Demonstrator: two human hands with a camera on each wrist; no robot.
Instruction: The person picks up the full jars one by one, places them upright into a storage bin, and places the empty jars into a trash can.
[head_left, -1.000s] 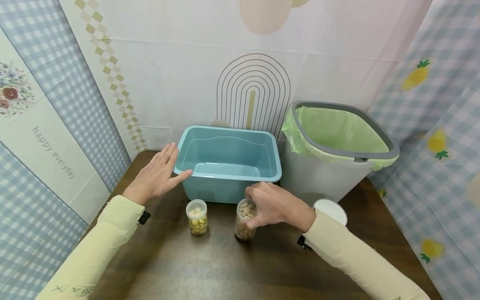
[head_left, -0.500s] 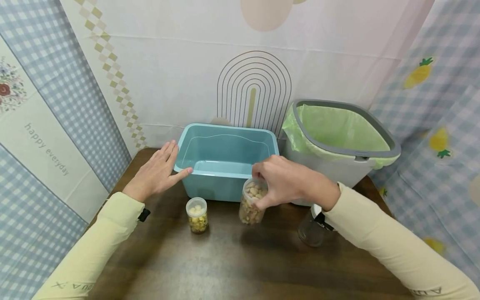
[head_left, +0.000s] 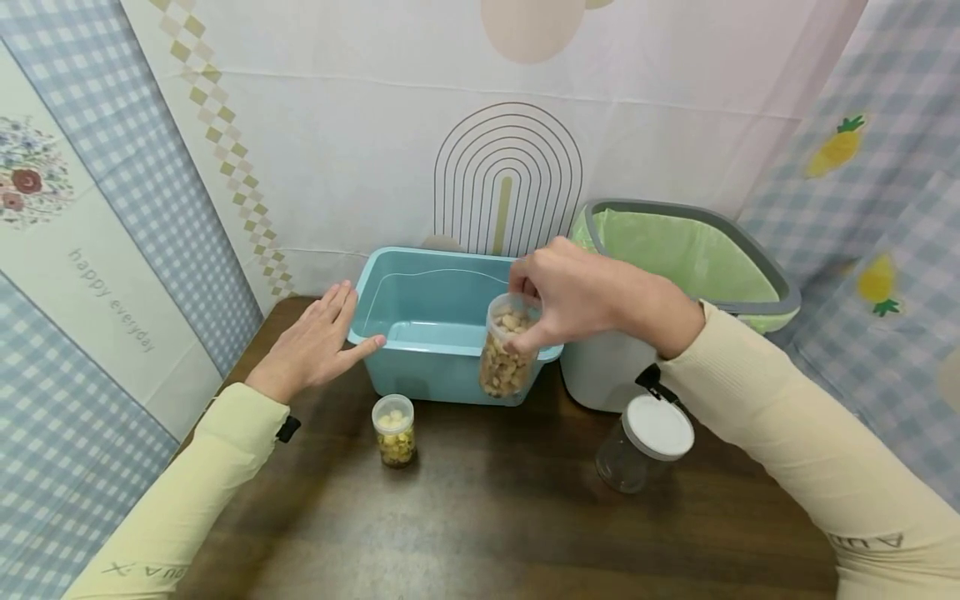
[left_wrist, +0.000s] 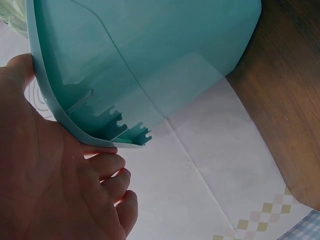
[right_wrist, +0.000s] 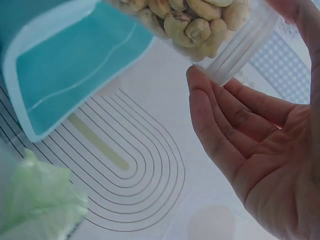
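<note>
Two hands in play: right hand [head_left: 581, 300] pinches an open clear jar of cashews [head_left: 507, 350] by its threaded mouth, fingertips [right_wrist: 200, 100] curled round the rim, holding it clear of the tabletop [head_left: 487, 517] at the front right corner of the teal plastic bin [head_left: 450, 325]. Gripping at the top leaves the jar body free, probably handy for tilting. Left hand [head_left: 315, 350] lies flat with straight fingers against the bin's left wall, thumb on the rim; looks like bracing so the bin can't slide. Wrist view confirms the palm [left_wrist: 45, 190] under the rim edge. A smaller jar with yellowish pieces [head_left: 394, 431] stands on the tabletop in front of the bin, no lid visible. Empty clear jar with white lid [head_left: 643, 442] sits near the grey waste bin with green liner [head_left: 675, 275], right of the teal bin.
</note>
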